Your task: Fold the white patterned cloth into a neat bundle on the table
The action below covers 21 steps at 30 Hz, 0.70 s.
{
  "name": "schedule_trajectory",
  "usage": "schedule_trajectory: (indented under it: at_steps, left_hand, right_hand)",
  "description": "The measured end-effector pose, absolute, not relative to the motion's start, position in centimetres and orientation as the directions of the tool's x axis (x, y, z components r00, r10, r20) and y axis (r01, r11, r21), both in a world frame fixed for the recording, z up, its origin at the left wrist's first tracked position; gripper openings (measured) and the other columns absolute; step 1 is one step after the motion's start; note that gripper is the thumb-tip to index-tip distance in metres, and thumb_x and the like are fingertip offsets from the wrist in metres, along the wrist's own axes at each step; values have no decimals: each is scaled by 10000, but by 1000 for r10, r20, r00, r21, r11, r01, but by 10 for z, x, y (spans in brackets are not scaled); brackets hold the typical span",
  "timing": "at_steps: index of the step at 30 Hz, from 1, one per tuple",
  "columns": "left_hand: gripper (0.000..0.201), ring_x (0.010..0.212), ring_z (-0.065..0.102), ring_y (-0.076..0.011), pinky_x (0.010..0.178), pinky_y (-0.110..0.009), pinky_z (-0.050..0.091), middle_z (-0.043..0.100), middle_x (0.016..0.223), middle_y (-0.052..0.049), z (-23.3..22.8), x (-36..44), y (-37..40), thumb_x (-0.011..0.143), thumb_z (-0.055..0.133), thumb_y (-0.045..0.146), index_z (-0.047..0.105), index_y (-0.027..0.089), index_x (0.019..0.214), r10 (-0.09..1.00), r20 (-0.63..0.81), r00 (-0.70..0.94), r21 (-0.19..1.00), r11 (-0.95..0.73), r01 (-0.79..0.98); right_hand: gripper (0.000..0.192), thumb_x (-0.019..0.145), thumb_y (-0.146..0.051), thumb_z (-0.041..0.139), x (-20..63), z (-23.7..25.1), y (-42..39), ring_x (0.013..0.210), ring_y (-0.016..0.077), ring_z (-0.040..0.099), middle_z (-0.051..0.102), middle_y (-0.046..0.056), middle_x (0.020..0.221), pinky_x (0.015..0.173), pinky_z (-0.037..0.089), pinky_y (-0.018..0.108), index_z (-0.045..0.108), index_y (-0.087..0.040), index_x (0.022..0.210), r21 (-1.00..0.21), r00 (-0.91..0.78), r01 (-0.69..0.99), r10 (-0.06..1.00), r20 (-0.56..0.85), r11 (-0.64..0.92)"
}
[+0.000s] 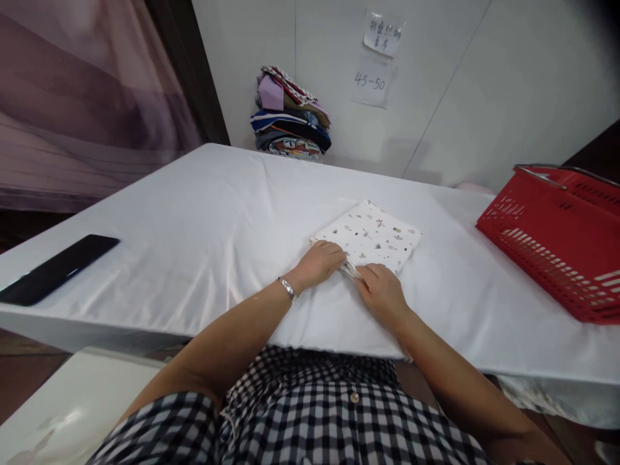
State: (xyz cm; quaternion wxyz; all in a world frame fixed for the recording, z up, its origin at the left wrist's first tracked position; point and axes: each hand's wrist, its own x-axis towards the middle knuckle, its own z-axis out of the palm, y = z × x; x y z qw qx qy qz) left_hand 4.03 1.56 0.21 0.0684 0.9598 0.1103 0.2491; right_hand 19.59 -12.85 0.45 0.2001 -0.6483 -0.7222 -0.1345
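Observation:
A folded white cloth [378, 236] printed with small dark, green and reddish motifs lies flat on the white-covered table, turned at an angle. Its layered near edge shows between my hands. My left hand [320, 261], a silver bracelet at its wrist, has its fingers curled over the near left part of that edge. Close by on the right, my right hand [383, 290] grips the same edge near the cloth's front corner, thumb toward the left hand. The undersides of the fingers are hidden.
The white tablecloth [194, 213] spreads around the cloth. A red plastic basket [562, 239] with a metal handle stands at the right. On the left lies a black flat object [58, 268]. Folded fabrics [293, 116] are stacked by the wall, left of two paper signs [371, 81].

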Motion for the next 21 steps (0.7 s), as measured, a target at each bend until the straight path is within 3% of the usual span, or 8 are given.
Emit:
schedule_trajectory:
  at_steps: [7, 13, 21]
  left_hand:
    - [208, 851, 513, -169, 812, -335, 387, 598, 870, -47, 1, 40, 18, 931, 385, 231, 582, 182, 885, 238, 465, 853, 142, -971, 193]
    - [179, 949, 539, -171, 860, -331, 401, 632, 991, -54, 4, 28, 22, 907, 435, 207, 605, 192, 961, 253, 480, 840, 139, -967, 212]
    - [231, 1007, 560, -168, 883, -361, 414, 655, 1050, -52, 2, 10, 43, 901, 433, 182, 621, 209, 1032, 402, 500, 767, 158, -913, 375]
  right_hand:
    - [242, 913, -195, 418, 192, 4, -127, 841, 207, 525, 615, 90, 879, 739, 394, 325, 619, -146, 1037, -25, -107, 991, 873, 477, 135]
    - [258, 909, -197, 417, 193, 3, -126, 825, 209, 510, 606, 89, 902, 720, 380, 324, 600, -166, 1088, 13, -133, 990, 898, 419, 140]
    - [364, 868, -169, 446, 192, 9, -119, 735, 204, 499, 582, 82, 851, 610, 349, 310, 535, -195, 1221, 106, -163, 985, 932, 323, 135]
